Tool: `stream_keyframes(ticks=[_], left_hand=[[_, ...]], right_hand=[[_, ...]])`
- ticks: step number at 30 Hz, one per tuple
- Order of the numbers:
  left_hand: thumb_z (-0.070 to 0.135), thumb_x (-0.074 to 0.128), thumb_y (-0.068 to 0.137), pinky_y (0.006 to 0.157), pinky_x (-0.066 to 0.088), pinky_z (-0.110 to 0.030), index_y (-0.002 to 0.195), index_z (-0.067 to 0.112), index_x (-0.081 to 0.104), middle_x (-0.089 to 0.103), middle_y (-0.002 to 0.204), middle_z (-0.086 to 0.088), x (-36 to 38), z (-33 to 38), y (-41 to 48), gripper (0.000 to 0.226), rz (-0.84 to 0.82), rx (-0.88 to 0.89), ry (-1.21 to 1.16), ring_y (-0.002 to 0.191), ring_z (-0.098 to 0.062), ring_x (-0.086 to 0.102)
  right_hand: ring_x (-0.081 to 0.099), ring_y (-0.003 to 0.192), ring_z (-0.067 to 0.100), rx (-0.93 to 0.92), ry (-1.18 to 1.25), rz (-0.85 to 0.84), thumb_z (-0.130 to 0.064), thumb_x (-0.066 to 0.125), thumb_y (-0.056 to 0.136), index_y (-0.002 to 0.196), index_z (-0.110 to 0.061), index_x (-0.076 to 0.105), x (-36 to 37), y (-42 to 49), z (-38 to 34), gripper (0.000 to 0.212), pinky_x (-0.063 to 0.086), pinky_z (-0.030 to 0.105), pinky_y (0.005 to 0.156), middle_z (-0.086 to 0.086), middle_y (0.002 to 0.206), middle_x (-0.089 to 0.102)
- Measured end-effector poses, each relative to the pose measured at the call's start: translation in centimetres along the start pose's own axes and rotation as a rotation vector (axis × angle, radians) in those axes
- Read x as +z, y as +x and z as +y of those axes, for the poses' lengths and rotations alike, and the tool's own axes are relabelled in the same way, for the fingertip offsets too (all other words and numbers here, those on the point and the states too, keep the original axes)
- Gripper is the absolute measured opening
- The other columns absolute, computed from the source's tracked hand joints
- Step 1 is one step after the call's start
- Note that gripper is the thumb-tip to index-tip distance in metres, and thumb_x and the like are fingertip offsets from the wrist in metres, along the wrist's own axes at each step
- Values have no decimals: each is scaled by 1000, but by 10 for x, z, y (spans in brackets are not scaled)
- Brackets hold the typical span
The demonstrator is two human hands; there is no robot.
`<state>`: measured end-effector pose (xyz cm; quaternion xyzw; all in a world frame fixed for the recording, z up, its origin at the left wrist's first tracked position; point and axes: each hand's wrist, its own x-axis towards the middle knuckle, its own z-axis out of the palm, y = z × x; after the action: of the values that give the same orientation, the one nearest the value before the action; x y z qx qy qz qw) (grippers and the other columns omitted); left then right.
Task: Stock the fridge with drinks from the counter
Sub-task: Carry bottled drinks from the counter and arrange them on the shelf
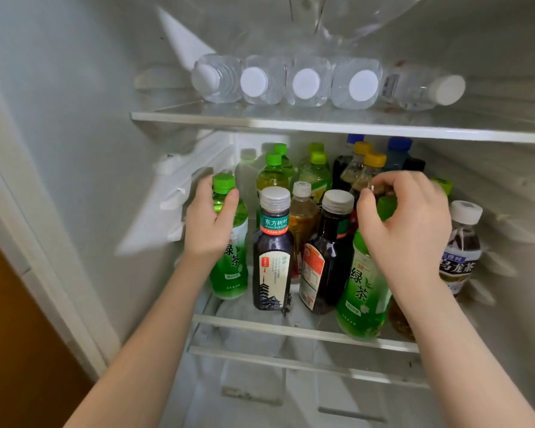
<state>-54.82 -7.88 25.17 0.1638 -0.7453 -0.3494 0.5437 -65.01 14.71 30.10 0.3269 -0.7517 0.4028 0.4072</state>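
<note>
While both hands grip green tea bottles — left (pixel 209 223), right (pixel 405 230) — the shelf edge (pixel 291 327) stays crowded.

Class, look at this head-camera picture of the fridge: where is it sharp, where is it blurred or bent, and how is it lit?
Head view: the dark tea bottle label is sharp; the right hand and the left fridge wall ribs are smeared by motion; the upper shelf edge tilts with wide-angle distortion; light is soft and even, with pale glare on the water bottles.
</note>
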Motion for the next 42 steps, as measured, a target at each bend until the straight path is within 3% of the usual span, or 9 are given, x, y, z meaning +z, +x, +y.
stream_keyframes(ticks=[4, 11, 15, 19, 24, 29, 33, 37, 42], left_hand=[[27, 52, 92, 70, 44, -10, 103, 18, 53, 62, 84, 15, -2, -2, -3, 14, -13, 78, -82, 78, 3, 60], [20, 52, 93, 69, 41, -9, 99, 23, 53, 59, 81, 22, -6, 5, -6, 7, -60, 72, -169, 74, 3, 55], [22, 48, 93, 76, 43, -12, 105, 27, 52, 60, 87, 21, -9, 3, -14, 13, -96, 29, -262, 82, 3, 56], [34, 49, 90, 98, 43, -22, 130, 28, 36, 54, 117, 23, -10, -12, -37, 42, -151, -164, -364, 112, 0, 53], [27, 65, 77, 108, 36, -43, 140, 10, 17, 38, 136, -8, -3, -29, -68, 81, -185, -232, -241, 125, -20, 42], [22, 65, 78, 108, 34, -50, 140, 3, 20, 38, 137, -16, 4, -35, -68, 79, -139, -234, -230, 127, -28, 41], [11, 67, 84, 109, 35, -48, 143, 19, 19, 39, 137, -4, 11, -37, -54, 76, -220, -343, -314, 126, -18, 44], [27, 64, 75, 102, 43, -44, 135, 33, 26, 49, 128, 5, 20, -34, -45, 71, -307, -420, -370, 117, -10, 52], [23, 60, 68, 93, 49, -46, 126, 19, 41, 59, 113, 3, 27, -30, -35, 61, -330, -484, -473, 109, -16, 59]], right_hand=[[56, 83, 25, -188, 13, -8, -24, 57, 84, 92, -10, 68, 0, 11, -34, 19, 36, 29, 71, 5, 87, 66], [58, 100, 28, -296, -197, -487, -47, 50, 89, 121, -15, 57, 36, 13, -76, 46, 48, 35, 76, 6, 104, 66], [56, 106, 28, -282, -169, -597, -40, 51, 93, 131, -16, 47, 49, 6, -79, 45, 46, 35, 76, 7, 118, 60], [59, 104, 29, -226, -27, -510, -31, 60, 90, 130, -12, 52, 39, -10, -76, 44, 48, 36, 77, 10, 121, 59], [60, 102, 29, -125, 53, -379, -23, 66, 87, 124, -7, 58, 16, -33, -70, 41, 46, 32, 79, 11, 118, 62], [58, 106, 24, -59, 92, -320, -22, 66, 87, 125, -8, 58, 0, -43, -62, 41, 43, 26, 85, 8, 118, 63], [58, 105, 21, -48, 95, -311, -23, 66, 87, 125, -9, 58, -3, -45, -63, 42, 40, 20, 85, 7, 118, 63], [57, 109, 21, -37, 90, -343, -24, 64, 88, 127, -9, 57, 0, -41, -64, 42, 41, 23, 89, 7, 120, 62], [56, 112, 22, -29, 69, -388, -26, 64, 89, 130, -10, 56, 9, -34, -65, 45, 41, 23, 90, 7, 124, 60]])
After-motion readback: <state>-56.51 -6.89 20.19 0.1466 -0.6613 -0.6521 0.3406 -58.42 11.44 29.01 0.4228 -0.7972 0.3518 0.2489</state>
